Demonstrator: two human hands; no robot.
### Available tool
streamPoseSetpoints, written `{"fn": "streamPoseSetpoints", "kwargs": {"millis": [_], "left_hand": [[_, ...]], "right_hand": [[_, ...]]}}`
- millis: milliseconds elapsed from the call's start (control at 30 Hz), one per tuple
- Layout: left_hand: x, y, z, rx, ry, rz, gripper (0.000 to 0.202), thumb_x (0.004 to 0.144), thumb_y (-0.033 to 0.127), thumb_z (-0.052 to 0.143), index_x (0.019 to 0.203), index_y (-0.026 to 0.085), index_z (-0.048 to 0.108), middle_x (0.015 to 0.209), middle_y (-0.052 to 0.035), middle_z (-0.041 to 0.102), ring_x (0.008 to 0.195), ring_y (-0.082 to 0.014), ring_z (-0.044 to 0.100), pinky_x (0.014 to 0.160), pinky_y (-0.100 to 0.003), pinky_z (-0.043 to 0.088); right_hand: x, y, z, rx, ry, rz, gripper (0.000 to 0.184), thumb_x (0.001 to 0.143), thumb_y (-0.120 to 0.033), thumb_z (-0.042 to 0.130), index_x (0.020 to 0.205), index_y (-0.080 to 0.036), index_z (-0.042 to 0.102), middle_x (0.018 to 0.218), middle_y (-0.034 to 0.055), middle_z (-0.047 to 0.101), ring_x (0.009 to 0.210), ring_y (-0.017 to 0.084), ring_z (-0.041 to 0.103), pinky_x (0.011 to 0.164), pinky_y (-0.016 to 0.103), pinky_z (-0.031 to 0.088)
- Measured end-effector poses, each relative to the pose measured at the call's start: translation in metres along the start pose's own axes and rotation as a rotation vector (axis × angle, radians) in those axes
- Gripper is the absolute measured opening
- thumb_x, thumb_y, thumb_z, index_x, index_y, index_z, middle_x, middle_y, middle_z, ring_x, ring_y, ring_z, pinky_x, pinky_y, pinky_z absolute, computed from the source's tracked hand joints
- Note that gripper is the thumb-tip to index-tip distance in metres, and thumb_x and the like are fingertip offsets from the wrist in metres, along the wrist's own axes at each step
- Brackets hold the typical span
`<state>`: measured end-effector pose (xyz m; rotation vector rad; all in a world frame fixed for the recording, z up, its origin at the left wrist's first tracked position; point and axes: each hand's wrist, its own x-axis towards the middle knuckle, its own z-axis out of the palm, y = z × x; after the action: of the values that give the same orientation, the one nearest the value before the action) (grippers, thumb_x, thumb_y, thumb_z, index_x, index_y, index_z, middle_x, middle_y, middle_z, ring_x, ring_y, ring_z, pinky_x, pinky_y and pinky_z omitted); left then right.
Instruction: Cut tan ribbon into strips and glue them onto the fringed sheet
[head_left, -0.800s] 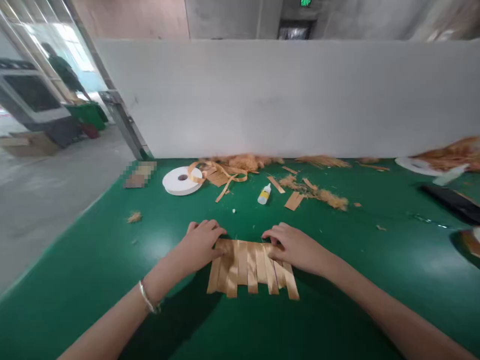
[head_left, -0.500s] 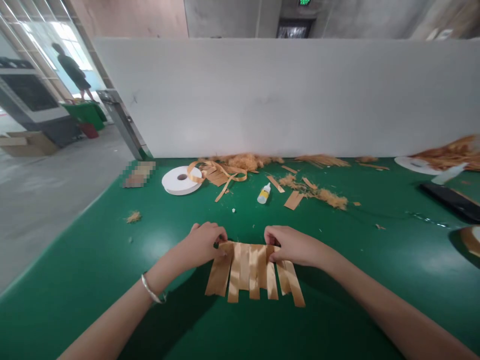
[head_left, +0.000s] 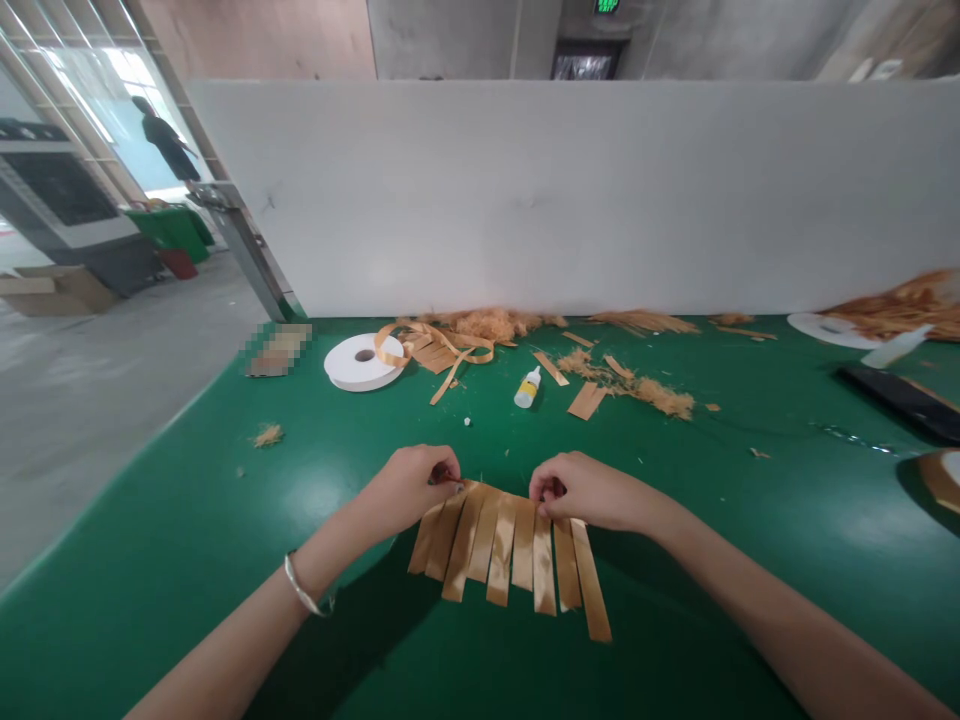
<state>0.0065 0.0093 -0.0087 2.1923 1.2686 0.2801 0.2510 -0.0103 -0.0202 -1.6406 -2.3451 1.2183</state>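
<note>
Between my two hands hangs a row of gold ribbon strips [head_left: 504, 545], joined along the top edge, with loose ends fanning down over the green table. My left hand [head_left: 420, 487] pinches the top edge toward its left side. On the right, my right hand [head_left: 574, 487] pinches the same edge between thumb and fingers. A bracelet [head_left: 304, 588] circles my left wrist. Beyond the hands stands a small glue bottle [head_left: 527, 388] with a yellow label, tilted or lying on the table; a tiny white cap-like piece [head_left: 467, 421] lies near it.
A white ribbon reel [head_left: 363, 364] with loose gold ribbon lies at the back left. Frayed fibre [head_left: 664, 396] and cut ribbon pieces are scattered behind. A dark phone-like object [head_left: 900, 400] sits at right. A white partition [head_left: 540, 200] borders the table; a person [head_left: 166, 140] stands far left.
The strips have spread into a wider, more even fan, and their lower ends have shifted. My left hand has moved slightly right along the top edge. The distant person has moved right.
</note>
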Motion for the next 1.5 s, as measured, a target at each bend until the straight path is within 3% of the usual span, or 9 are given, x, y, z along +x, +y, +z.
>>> {"fn": "streamPoseSetpoints", "kwargs": {"millis": [100,333,433,500,633,733,1000,1267,1500], "left_hand": [[0.006,0.004,-0.007,0.008,0.103,0.082,0.006,0.078,0.023,0.057,0.074,0.018,0.058,0.076,0.0006,0.062,0.073,-0.0143,0.055,0.065,-0.025,0.040],[0.004,0.033,-0.047,0.308,0.641,0.548,0.003,0.084,0.020,0.056,0.081,0.020,0.057,0.088,-0.0011,0.064,0.089,-0.0179,0.053,0.078,-0.034,0.036],[-0.015,0.034,-0.045,0.457,0.699,0.638,0.007,0.083,0.017,0.057,0.078,0.022,0.057,0.090,-0.0005,0.064,0.091,-0.0182,0.052,0.077,-0.034,0.033],[-0.030,0.024,-0.030,0.486,0.596,0.626,0.008,0.084,0.015,0.055,0.083,0.023,0.058,0.092,-0.0006,0.064,0.093,-0.0183,0.052,0.077,-0.034,0.033],[-0.057,-0.003,0.009,0.476,0.290,0.553,0.005,0.084,0.018,0.054,0.086,0.022,0.057,0.102,-0.0034,0.062,0.102,-0.0212,0.051,0.082,-0.036,0.033],[-0.070,-0.016,0.023,0.441,0.177,0.470,0.014,0.082,0.023,0.057,0.096,0.023,0.056,0.107,-0.0044,0.059,0.105,-0.0222,0.050,0.085,-0.038,0.034],[-0.074,-0.013,0.015,0.437,0.203,0.437,0.009,0.084,0.025,0.055,0.092,0.021,0.055,0.107,-0.0043,0.060,0.103,-0.0221,0.051,0.084,-0.039,0.034],[-0.077,-0.011,0.031,0.446,0.152,0.365,0.012,0.087,0.022,0.050,0.098,0.021,0.056,0.092,-0.0023,0.063,0.090,-0.0206,0.053,0.075,-0.035,0.034],[-0.041,-0.016,0.019,0.611,0.139,0.385,0.013,0.089,0.018,0.044,0.096,0.019,0.055,0.099,-0.0051,0.062,0.096,-0.0219,0.051,0.077,-0.035,0.033]], "right_hand": [[-0.003,-0.008,-0.010,-0.075,0.158,-0.035,0.011,0.076,-0.021,0.052,0.076,-0.018,0.063,0.076,0.0029,0.063,0.066,0.014,0.056,0.056,0.024,0.039],[-0.029,-0.035,-0.040,-0.658,0.992,-0.462,0.013,0.084,-0.013,0.046,0.081,-0.015,0.059,0.078,0.0071,0.060,0.077,0.018,0.053,0.070,0.030,0.041],[-0.039,-0.036,-0.027,-0.872,1.108,-0.547,0.012,0.083,-0.012,0.049,0.081,-0.014,0.061,0.077,0.0084,0.060,0.076,0.019,0.052,0.068,0.031,0.039],[-0.040,-0.029,-0.005,-0.934,1.065,-0.571,0.012,0.082,-0.010,0.050,0.078,-0.013,0.061,0.075,0.0080,0.060,0.075,0.019,0.051,0.067,0.031,0.038],[-0.035,-0.007,0.050,-0.898,0.811,-0.557,0.016,0.082,-0.008,0.047,0.075,-0.014,0.060,0.071,0.0063,0.058,0.071,0.017,0.050,0.062,0.030,0.034],[-0.038,0.001,0.074,-0.796,0.667,-0.515,0.015,0.084,-0.015,0.046,0.081,-0.016,0.061,0.073,0.0060,0.059,0.071,0.017,0.050,0.061,0.030,0.032],[-0.053,0.010,0.054,-0.702,0.584,-0.437,0.021,0.088,-0.017,0.041,0.088,-0.016,0.062,0.083,0.0083,0.062,0.078,0.019,0.053,0.065,0.032,0.036],[-0.050,0.020,0.051,-0.713,0.460,-0.311,0.016,0.085,-0.017,0.046,0.090,-0.016,0.061,0.088,0.0074,0.062,0.077,0.021,0.055,0.063,0.032,0.039],[-0.058,0.007,0.067,-0.651,0.537,-0.263,0.020,0.085,-0.016,0.043,0.087,-0.017,0.063,0.076,0.0077,0.064,0.068,0.019,0.057,0.058,0.030,0.038]]}}
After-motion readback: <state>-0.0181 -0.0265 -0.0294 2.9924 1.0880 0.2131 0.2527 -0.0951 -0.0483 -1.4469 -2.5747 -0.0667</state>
